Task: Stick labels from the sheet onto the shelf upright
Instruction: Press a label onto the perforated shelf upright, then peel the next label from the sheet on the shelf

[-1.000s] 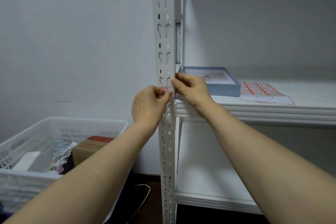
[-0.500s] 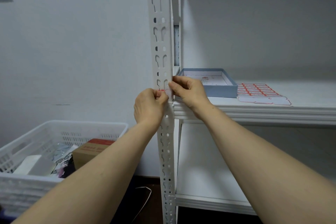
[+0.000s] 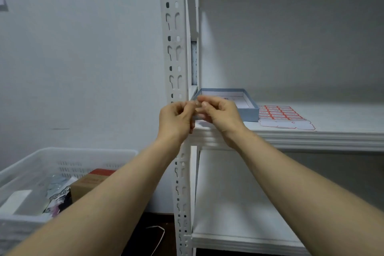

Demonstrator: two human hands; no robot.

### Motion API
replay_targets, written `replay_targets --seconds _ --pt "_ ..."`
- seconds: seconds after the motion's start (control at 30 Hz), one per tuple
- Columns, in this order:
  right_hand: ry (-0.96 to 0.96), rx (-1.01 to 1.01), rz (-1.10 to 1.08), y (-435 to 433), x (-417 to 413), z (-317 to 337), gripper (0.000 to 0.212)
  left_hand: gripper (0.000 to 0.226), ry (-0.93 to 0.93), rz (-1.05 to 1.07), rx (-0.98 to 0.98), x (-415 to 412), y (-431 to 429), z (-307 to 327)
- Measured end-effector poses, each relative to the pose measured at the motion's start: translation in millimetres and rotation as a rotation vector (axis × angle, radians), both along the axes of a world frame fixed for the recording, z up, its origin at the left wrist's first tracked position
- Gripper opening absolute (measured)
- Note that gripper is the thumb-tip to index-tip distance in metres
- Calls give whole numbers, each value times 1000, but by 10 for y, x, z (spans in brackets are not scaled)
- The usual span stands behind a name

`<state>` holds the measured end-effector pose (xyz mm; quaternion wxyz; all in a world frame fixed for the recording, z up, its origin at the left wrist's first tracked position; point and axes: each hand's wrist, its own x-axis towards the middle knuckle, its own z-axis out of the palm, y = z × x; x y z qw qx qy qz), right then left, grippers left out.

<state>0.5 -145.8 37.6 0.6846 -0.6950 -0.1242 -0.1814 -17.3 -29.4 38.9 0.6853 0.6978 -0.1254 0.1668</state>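
Observation:
The white slotted shelf upright (image 3: 174,48) runs top to bottom in the middle of the view. My left hand (image 3: 175,119) and my right hand (image 3: 221,115) meet in front of it at shelf height. Their curled fingertips pinch together at the upright's right edge. Between them sits a small pale label (image 3: 196,105), mostly hidden by the fingers and blurred. The label sheet (image 3: 278,112) lies flat on the shelf to the right. It carries several red-bordered labels, and its near part is bare backing.
A shallow blue box (image 3: 248,114) sits on the white shelf board (image 3: 311,137) just behind my right hand. At lower left a white plastic basket (image 3: 62,157) holds a cardboard box (image 3: 87,185) and other items. A white cable (image 3: 159,235) lies on the dark floor.
Both hands' fingertips have drawn together and shifted slightly right along the upright's edge. The red-edged label seen between them earlier is now nearly covered. The camera has tilted up a little.

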Motion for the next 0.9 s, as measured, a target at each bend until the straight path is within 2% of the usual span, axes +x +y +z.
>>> replay_targets --seconds 0.07,0.13,0.27,0.4,0.5,0.63,0.7,0.77,0.9 --pt "6 100 18 -182 -89 100 25 28 25 -53 -51 -4 -161 62" --pt "19 113 50 -377 -174 205 21 26 55 -91 -72 -3 -338 124" --pt "4 66 75 -668 -233 303 13 31 87 -134 -72 69 -646 244" --pt "-80 -29 -59 -891 -154 343 20 28 106 -136 -32 147 -884 328" --pt "-183 -177 -214 -993 -44 378 18 30 124 -159 -31 191 -997 375" --pt "-326 -630 -560 -1009 76 382 13 27 146 -161 -18 279 -1040 430" --pt "-291 -780 -684 -980 88 389 16 27 131 -139 23 320 -1036 442" --pt "-206 -836 -711 -952 134 391 19 27 77 -102 136 360 -1019 463" --pt "-3 -772 -615 -926 300 440 23 25 14 -38 252 452 -969 571"
